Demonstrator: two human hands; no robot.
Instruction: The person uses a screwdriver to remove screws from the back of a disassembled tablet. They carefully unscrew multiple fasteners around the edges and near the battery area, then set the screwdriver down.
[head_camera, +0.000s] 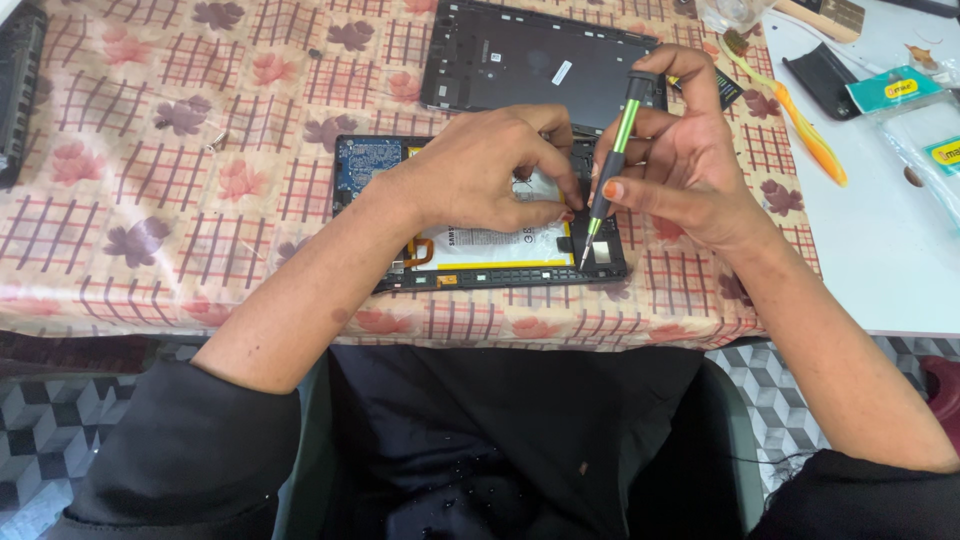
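Near edge of the floral checked tablecloth (150, 200): opened black tablet chassis with white yellow-edged battery and blue circuit board (400, 270), long axis running left-right across the person.

Left hand (490, 175) lies palm-down on the battery, fingers curled and pressing near its right end. Whether they pinch a small part underneath I can't tell, since the knuckles hide it.

Right hand (690, 160) grips a slim black-and-green precision screwdriver (612, 150), index finger capping the top, thumb and middle finger closed round the shaft. Driver stands nearly upright, tip down at the chassis's right end, just right of the left fingertips. Right hand is the nearer 1 to that spot.

Further back: 1 detached dark rectangular back cover (520, 60), apart from the chassis. Far right, on the white table surface (880, 250), an orange-handled brush (800, 120).
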